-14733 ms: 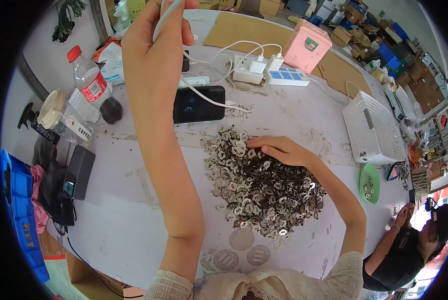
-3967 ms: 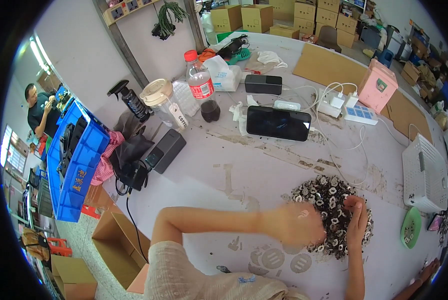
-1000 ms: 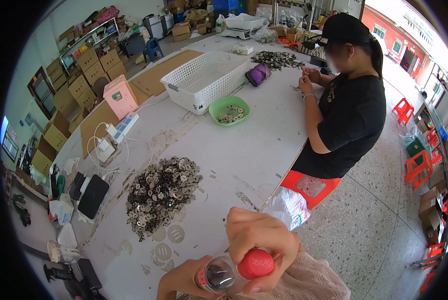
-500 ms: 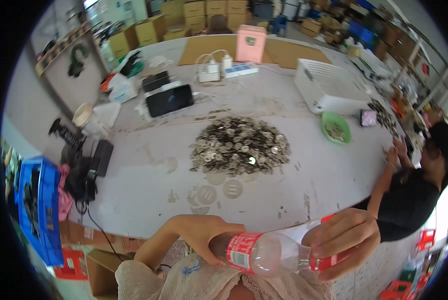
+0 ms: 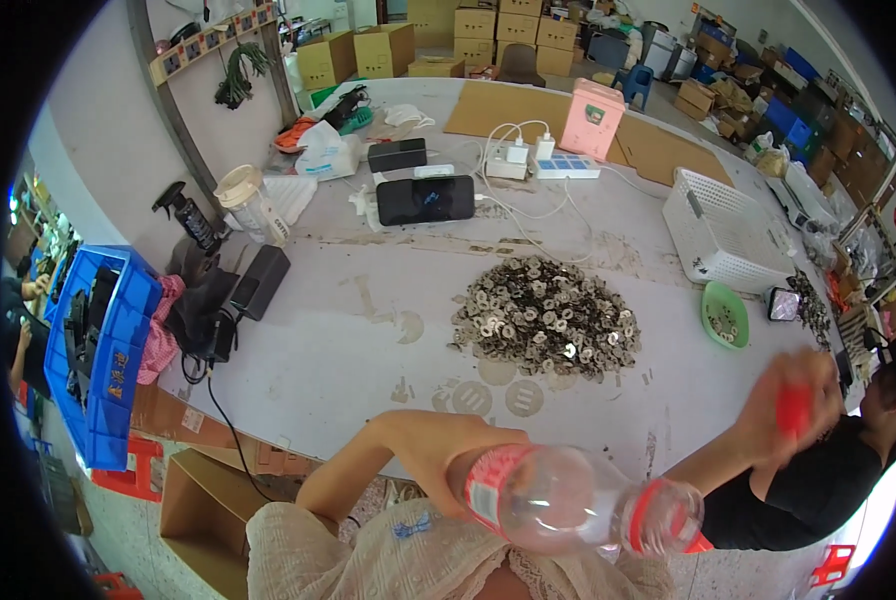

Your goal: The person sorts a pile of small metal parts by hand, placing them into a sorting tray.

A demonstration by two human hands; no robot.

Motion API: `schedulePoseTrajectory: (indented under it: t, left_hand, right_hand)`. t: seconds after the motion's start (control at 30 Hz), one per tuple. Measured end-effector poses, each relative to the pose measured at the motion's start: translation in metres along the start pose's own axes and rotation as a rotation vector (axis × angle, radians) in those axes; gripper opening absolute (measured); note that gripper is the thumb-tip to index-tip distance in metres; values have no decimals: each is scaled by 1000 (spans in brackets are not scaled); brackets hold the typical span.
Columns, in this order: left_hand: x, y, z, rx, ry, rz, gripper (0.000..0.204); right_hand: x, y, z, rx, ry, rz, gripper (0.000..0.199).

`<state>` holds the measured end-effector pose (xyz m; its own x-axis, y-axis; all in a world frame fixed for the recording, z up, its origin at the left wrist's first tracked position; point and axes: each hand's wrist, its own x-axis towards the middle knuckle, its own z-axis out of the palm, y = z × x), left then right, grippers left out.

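A clear plastic bottle (image 5: 568, 490) with a red-and-white label lies tilted sideways in front of my body, its open mouth pointing right. My left hand (image 5: 438, 450) is wrapped round its labelled lower part. Off to the right and apart from the bottle, my right hand (image 5: 793, 390) is raised, somewhat smeared by motion, with a red bottle cap (image 5: 794, 408) in its fingers. Beyond the bottle, a heap of small metal ring-like pieces (image 5: 548, 315) is piled on the white table (image 5: 368, 340).
A green bowl (image 5: 725, 315) with a few pieces and a white basket (image 5: 728, 235) stand at the right. A co-worker (image 5: 838, 480) sits there. A phone (image 5: 426, 200), power strip (image 5: 568, 167) and pink box (image 5: 592, 118) are farther back. A blue crate (image 5: 118, 400) is at the left.
The cap has come off the bottle, and my right hand has moved right and up, away from its neck. My left hand still grips the bottle. The view has shifted left.
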<state>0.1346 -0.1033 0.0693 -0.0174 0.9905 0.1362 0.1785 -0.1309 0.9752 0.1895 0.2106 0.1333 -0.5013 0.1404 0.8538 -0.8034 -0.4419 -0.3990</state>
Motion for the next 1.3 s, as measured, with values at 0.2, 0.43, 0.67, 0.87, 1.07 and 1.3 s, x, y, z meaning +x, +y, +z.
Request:
schedulePoseTrajectory:
  t: [0.2, 0.43, 0.67, 0.87, 1.07, 1.3]
  left_hand:
    - [4, -16, 29, 433, 595, 281, 64]
    - [4, -24, 19, 755, 935, 485, 51]
    - [-13, 0, 3, 1067, 957, 546, 39]
    - [-4, 19, -26, 1255, 1013, 660, 31]
    - [4, 63, -69, 1442, 1014, 874, 27]
    - [2, 120, -85, 1788, 1068, 877, 20]
  right_hand:
    - [-66, 116, -142, -1022, 513, 425, 22]
    - [-127, 143, -212, -1184, 651, 455, 26]
    - [-127, 142, -214, -1283, 620, 473, 27]
    - [-125, 144, -210, -1287, 630, 456, 27]
    - [-123, 149, -212, -1281, 605, 463, 27]
    - [-137, 153, -228, -1266, 582, 384, 27]
